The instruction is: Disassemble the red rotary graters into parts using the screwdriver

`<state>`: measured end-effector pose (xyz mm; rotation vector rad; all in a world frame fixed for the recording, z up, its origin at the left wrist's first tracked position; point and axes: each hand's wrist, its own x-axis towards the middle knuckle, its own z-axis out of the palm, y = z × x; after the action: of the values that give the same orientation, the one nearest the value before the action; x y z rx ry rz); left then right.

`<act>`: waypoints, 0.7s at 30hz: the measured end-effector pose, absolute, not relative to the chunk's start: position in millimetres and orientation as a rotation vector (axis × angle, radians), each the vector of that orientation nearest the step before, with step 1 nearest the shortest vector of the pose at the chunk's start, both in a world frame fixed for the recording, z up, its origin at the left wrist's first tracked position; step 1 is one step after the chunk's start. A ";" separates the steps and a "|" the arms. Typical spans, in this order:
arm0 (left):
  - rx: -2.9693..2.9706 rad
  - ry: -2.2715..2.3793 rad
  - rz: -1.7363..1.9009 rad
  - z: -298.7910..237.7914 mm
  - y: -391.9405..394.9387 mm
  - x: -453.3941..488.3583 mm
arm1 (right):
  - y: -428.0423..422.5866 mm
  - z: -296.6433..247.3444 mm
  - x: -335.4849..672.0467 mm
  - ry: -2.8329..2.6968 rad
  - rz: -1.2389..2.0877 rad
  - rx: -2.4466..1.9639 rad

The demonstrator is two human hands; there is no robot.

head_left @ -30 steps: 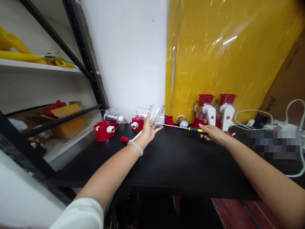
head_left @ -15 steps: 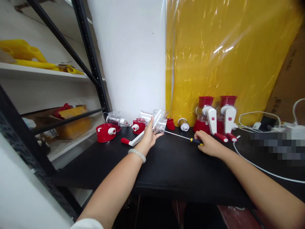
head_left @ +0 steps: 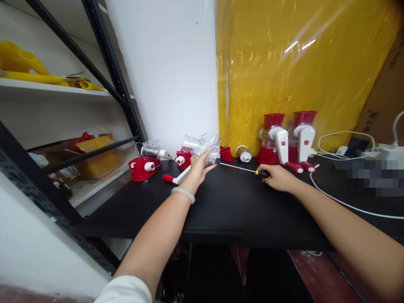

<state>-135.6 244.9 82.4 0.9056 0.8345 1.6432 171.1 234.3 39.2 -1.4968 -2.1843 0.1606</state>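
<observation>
My left hand (head_left: 198, 171) is closed around a clear plastic grater body (head_left: 212, 152), its fingers pointing up and to the right. Below that hand, a white crank with a red grip (head_left: 168, 178) slants out to the left. In my right hand (head_left: 278, 178) is a screwdriver (head_left: 238, 168) with a black and yellow handle. Its thin shaft points left, and the tip is just right of the clear body, with a small gap visible. Behind the left hand sits a red grater base (head_left: 183, 159) with a white knob. A metal grating drum (head_left: 243, 154) lies behind the screwdriver.
Two assembled red and white rotary graters (head_left: 273, 143) stand at the back right. Another red base (head_left: 142, 169) and a drum with a white end (head_left: 151, 150) are at left. A white cable (head_left: 344, 205) curves across the right. Black-framed shelves (head_left: 121, 90) rise at left.
The view has tilted down, so the table sits higher in the picture. The screwdriver tip has drawn slightly away from the clear body. Both hands keep their holds.
</observation>
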 end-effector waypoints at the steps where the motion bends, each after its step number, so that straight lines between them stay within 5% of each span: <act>1: 0.913 0.853 1.665 81.9 246.2 -136.8 | 234.6 39.5 172.1 -2.180 0.153 -1.498; 21: 0.989 0.823 1.606 74.9 246.1 -133.7 | 238.6 34.4 171.8 -2.180 0.182 -1.237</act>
<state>-133.7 246.1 74.9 0.9888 0.8232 1.6060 171.8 238.6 34.4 -1.2367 -2.1795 0.1820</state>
